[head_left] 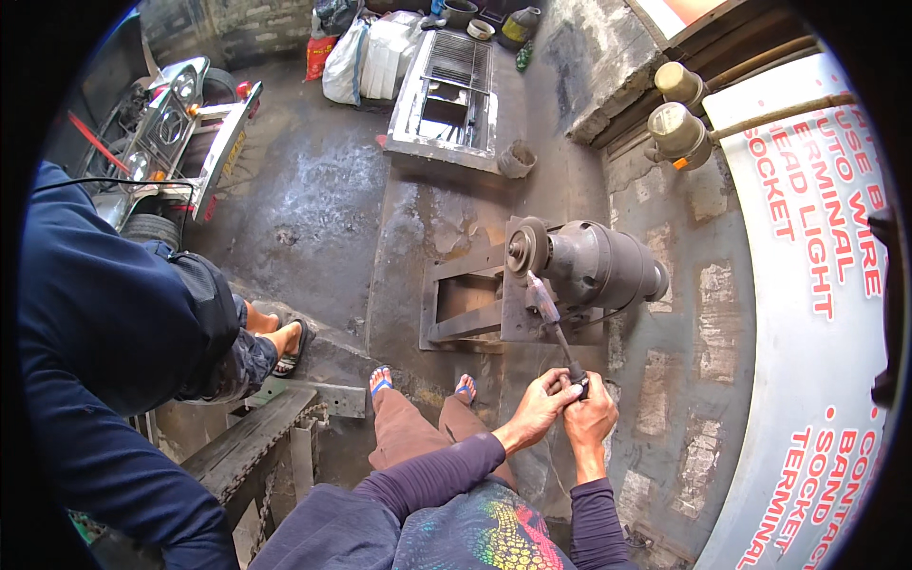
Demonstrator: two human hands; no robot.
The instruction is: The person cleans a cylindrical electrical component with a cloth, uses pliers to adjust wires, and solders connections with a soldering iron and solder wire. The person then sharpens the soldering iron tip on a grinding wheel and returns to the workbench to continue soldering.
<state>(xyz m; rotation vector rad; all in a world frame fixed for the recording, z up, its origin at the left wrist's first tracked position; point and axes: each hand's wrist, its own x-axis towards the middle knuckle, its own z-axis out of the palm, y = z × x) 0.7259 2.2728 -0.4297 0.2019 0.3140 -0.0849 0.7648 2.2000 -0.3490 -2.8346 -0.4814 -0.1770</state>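
Note:
Both of my hands are together at the lower right of centre, in front of a bench grinder. My left hand [540, 410] and my right hand [591, 420] are closed with fingers pinched around the near end of a screwdriver-like tool [562, 344]. Its thin shaft runs up and away from my fingers to a pale, translucent, handle-like far end. That end lies close to the wheel [527, 247] of the dusty grinder [603, 261]; whether they touch, I cannot tell. A small dark piece [582, 388] shows between my fingers, mostly hidden by them.
The grinder sits on a metal stand [465, 294]. A person in dark blue [123, 294] stands close on the left, near a chained beam [252, 432]. Beyond are a vehicle front [176, 123], white sacks [366, 57] and a metal frame [445, 95]. A printed banner [798, 361] hangs right.

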